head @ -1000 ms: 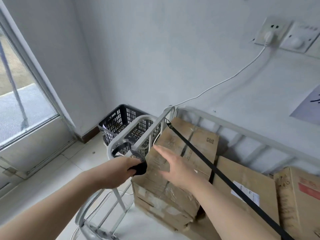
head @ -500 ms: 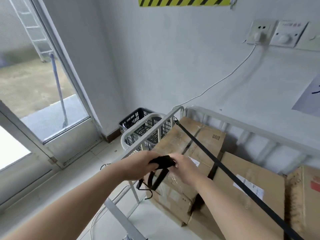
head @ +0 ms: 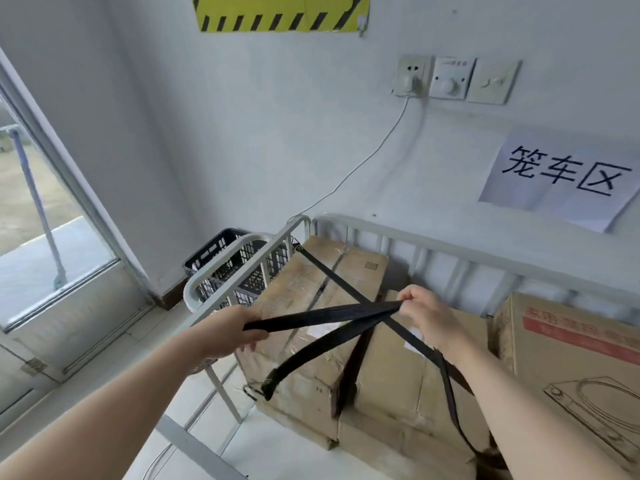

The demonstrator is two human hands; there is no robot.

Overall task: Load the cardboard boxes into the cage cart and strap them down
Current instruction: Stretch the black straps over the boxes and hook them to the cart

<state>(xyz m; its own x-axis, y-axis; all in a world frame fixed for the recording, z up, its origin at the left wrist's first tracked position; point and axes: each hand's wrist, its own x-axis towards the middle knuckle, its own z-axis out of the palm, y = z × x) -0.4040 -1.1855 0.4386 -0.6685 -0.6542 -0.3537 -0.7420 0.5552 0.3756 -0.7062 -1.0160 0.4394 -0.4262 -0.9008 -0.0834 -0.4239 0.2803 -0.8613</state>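
Stretching between the two hands, a loose black strap [head: 322, 315] ran taut above the load, and its tail drooped to a metal hook [head: 251, 391] low at the front. The left hand [head: 228, 332] gripped one end near the cart's side rail. The right hand [head: 427, 315] pinched the other end in curled fingers, so the hands were well apart. A second strap [head: 325, 268] lay diagonally across the load from the cart's back-left corner and passed under the right forearm. Three cardboard boxes sat inside the cage cart [head: 415, 237]: a left box [head: 294, 299], a middle box [head: 391, 386] and a red-printed box [head: 568, 344]. One black crate [head: 221, 251] stood behind the cart, by the wall.
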